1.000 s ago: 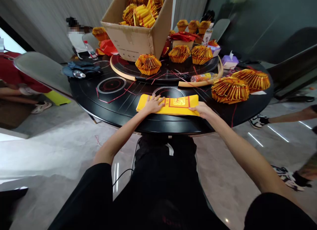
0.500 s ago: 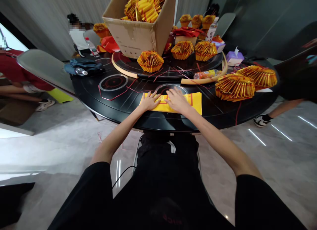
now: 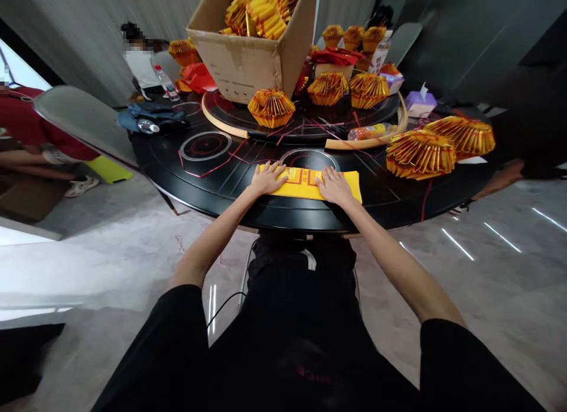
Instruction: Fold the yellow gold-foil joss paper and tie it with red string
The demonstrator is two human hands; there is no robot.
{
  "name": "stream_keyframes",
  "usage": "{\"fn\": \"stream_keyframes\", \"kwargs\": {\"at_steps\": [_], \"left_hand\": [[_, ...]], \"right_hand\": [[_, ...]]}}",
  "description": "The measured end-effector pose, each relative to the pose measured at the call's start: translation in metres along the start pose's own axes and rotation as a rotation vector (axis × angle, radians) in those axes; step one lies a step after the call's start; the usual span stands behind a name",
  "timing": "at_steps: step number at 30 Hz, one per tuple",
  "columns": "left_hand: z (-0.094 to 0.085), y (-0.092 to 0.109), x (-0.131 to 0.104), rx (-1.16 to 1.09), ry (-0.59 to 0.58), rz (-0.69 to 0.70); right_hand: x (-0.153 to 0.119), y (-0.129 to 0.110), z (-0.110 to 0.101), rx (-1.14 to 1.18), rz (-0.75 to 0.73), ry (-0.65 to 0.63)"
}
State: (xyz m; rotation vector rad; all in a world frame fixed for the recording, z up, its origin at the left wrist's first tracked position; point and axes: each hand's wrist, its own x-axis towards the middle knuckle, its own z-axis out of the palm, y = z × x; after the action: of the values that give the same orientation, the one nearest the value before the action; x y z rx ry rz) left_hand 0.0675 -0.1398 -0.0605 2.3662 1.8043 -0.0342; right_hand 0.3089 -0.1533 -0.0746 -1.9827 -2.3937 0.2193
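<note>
A flat yellow paper strip [image 3: 297,190] with red printing lies on the black table in front of me. My left hand [image 3: 268,179] rests on its left end, fingers spread. On its right part lies my right hand [image 3: 333,185], also flat with the fingers apart. Both palms hide some of the paper, and whether it is one sheet or a stack I cannot tell. Thin red string [image 3: 208,171] trails over the table left of the paper. To the right stand pleated gold paper pieces [image 3: 420,155], apart from my hands.
An open cardboard box [image 3: 243,66] full of folded gold paper stands on the turntable. Around it are more pleated gold pieces [image 3: 271,109], an orange bottle [image 3: 367,132] and a tissue box [image 3: 420,104]. A blue bag [image 3: 155,119] lies at the left. People are nearby.
My right hand has slid to the right along the paper, uncovering the red print in the middle. My left hand stays at the left end. The person at the right has moved back.
</note>
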Motion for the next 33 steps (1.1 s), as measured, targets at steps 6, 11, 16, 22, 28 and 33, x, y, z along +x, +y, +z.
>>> {"fn": "stream_keyframes", "kwargs": {"at_steps": [6,11,16,22,28,33], "left_hand": [[0.000,-0.005,-0.002,0.012,-0.003,-0.008],[-0.002,-0.002,-0.002,0.013,-0.012,-0.016],[-0.002,-0.005,-0.004,0.012,0.007,-0.025],[-0.001,-0.028,-0.014,0.029,0.023,-0.128],[-0.011,-0.029,-0.014,0.100,0.001,-0.153],[-0.014,0.026,0.002,0.251,0.184,0.067]], "right_hand": [[-0.015,0.036,-0.002,-0.016,0.088,0.003],[-0.020,0.042,-0.004,-0.015,0.121,0.005],[-0.020,0.041,-0.001,-0.023,0.135,0.017],[-0.014,0.048,0.003,-0.001,0.100,0.052],[-0.007,0.049,-0.002,-0.035,0.103,0.003],[-0.006,0.048,-0.002,-0.045,0.096,0.008]]}}
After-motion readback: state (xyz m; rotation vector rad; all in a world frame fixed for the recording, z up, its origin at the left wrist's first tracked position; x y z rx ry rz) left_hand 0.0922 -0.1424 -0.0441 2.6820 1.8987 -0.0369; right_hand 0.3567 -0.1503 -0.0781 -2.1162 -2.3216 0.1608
